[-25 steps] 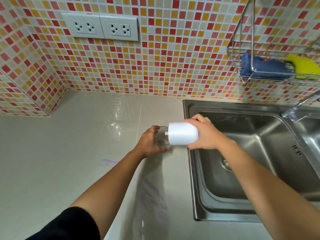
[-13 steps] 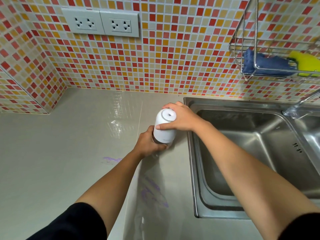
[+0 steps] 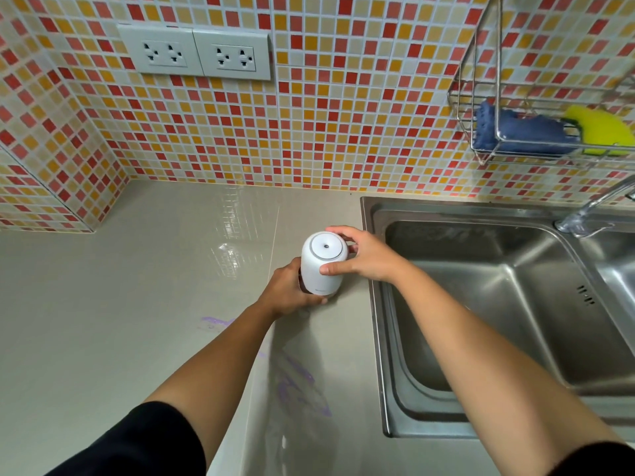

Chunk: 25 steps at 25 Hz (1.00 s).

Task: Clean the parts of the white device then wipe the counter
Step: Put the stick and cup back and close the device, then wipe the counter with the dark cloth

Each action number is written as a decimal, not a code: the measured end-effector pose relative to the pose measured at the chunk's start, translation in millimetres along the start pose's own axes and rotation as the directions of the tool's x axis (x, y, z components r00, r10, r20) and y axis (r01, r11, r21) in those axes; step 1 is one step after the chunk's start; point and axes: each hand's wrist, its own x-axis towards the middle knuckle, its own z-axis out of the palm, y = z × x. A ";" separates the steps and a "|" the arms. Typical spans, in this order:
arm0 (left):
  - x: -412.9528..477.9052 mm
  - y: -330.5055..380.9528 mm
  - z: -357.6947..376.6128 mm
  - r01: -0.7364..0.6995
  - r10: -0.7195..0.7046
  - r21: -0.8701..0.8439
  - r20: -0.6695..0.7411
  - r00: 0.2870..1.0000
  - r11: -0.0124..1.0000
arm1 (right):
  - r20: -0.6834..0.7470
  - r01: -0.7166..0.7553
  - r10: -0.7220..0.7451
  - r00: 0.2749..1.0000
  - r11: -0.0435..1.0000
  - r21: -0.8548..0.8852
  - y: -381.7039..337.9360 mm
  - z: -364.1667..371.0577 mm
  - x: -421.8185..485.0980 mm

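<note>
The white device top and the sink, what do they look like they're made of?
White device top: probably matte plastic, going by its smooth, even, softly lit shell. Sink: apparently brushed stainless steel, a grey metal sheen with streaky reflections.

Glossy beige counter [image 3: 137, 304] left of the brushed steel sink [image 3: 515, 304] — white device [image 3: 321, 266] smooth matt plastic.

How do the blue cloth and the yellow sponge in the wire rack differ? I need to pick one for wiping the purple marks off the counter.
The blue cloth is dark, soft and bunched up, lying at the left of the wire rack; the yellow sponge is bright, smooth and curved, at the right, partly cut off by the picture's edge. Both rest in the same wall-hung rack above the sink, and neither hand touches them.
</note>
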 end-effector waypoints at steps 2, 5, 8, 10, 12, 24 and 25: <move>0.4 -0.1 -4.3 -0.021 0.019 0.059 0.047 0.999 0.998 | -0.005 -0.001 0.001 1.000 1.000 -0.007 4.4 2.8 -0.5; 0.5 -4.9 -21.6 -0.023 0.010 0.150 0.085 0.996 0.988 | -0.005 -0.013 0.013 1.000 0.999 -0.032 12.5 8.5 0.1; -3.6 3.2 -49.5 0.064 -0.062 0.152 -0.022 0.998 0.986 | 0.019 -0.026 0.027 0.999 0.999 -0.037 19.0 13.9 2.2; -6.6 24.3 -65.0 0.067 -0.054 0.091 -0.137 0.989 0.994 | 0.033 -0.025 0.027 0.999 0.998 -0.055 18.8 14.5 0.7; -9.3 57.8 -73.5 0.009 -0.006 0.014 -0.214 0.977 1.000 | 0.038 0.003 0.001 0.999 0.994 -0.111 14.3 10.6 -7.2; 15.8 333.5 12.6 -0.557 0.535 -0.069 -0.204 0.820 0.828 | -0.475 0.083 -0.536 0.698 0.719 -0.690 -4.9 -242.1 -103.8; 25.3 348.5 21.8 -0.563 0.548 -0.020 -0.202 0.812 0.826 | -0.478 0.027 -0.514 0.713 0.700 -0.713 3.5 -263.6 -106.3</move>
